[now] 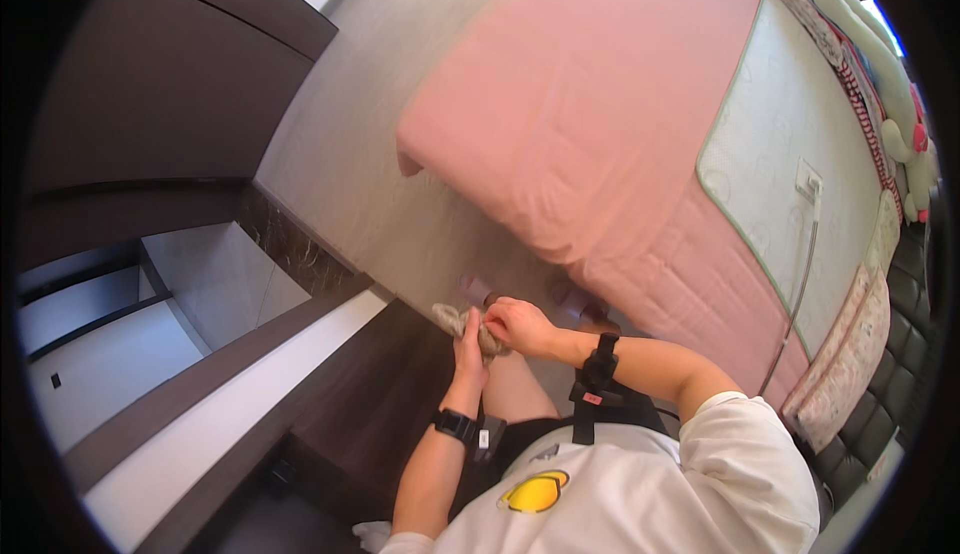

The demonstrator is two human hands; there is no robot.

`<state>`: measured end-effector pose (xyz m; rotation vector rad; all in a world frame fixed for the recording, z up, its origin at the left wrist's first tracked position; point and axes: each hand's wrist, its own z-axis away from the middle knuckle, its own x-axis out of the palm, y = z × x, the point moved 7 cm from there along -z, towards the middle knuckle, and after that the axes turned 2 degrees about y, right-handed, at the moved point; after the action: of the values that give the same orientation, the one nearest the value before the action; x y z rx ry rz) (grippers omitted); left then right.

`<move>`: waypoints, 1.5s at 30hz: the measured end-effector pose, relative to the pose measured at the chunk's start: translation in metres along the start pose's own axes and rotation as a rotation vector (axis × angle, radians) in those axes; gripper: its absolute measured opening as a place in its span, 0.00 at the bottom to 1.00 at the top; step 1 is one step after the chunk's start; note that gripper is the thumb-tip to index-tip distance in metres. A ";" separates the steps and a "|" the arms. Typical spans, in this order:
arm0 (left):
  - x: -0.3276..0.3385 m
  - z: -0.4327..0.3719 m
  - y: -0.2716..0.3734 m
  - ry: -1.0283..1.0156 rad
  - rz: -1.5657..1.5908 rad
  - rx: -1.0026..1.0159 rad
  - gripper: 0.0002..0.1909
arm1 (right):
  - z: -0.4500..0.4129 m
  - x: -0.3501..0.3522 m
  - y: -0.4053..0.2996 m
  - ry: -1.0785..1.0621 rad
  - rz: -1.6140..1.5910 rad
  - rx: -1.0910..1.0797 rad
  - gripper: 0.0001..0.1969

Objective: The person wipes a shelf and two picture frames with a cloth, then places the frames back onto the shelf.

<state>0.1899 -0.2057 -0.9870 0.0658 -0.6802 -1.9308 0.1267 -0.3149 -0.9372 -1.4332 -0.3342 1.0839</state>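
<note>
My left hand (pixel 469 353) and my right hand (pixel 523 326) are close together in front of my legs. Between them is a bunched beige-grey cloth (pixel 450 318), with one end sticking out past the left fingers. My left hand grips it from below and the side. The right fingers pinch its upper part, which they partly hide. A dark band with a device sits on each wrist. Beneath the hands, my feet in pale slippers (pixel 475 289) show on the floor.
A bed with a pink sheet (pixel 585 104) stands ahead and right. On its white pad (pixel 757 126) lies a thin metal pole (pixel 806 269) with a white rectangular head. Pillows (pixel 844 363) and a long plush toy (pixel 892 89) line the far side. Dark cabinets (pixel 172 81) and a doorway frame (pixel 225 396) stand left.
</note>
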 end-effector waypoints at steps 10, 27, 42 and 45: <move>0.007 -0.078 0.049 -0.182 -0.125 -0.174 0.09 | -0.069 0.008 0.025 -0.180 -0.535 0.207 0.09; 0.026 -0.103 0.078 0.021 -0.504 -0.076 0.11 | -0.049 0.065 0.200 0.995 -1.692 1.346 0.06; 0.045 -0.124 0.157 0.008 -0.795 0.086 0.09 | -0.099 0.051 0.071 0.501 -1.375 0.920 0.07; 0.072 -0.124 0.156 -0.153 -0.369 -0.310 0.17 | -0.154 -0.025 0.017 0.576 -0.693 0.426 0.07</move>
<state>0.3272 -0.3668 -0.9971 -0.1619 -0.4832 -2.3960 0.2243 -0.4327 -0.9710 -1.0540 -0.1451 0.1420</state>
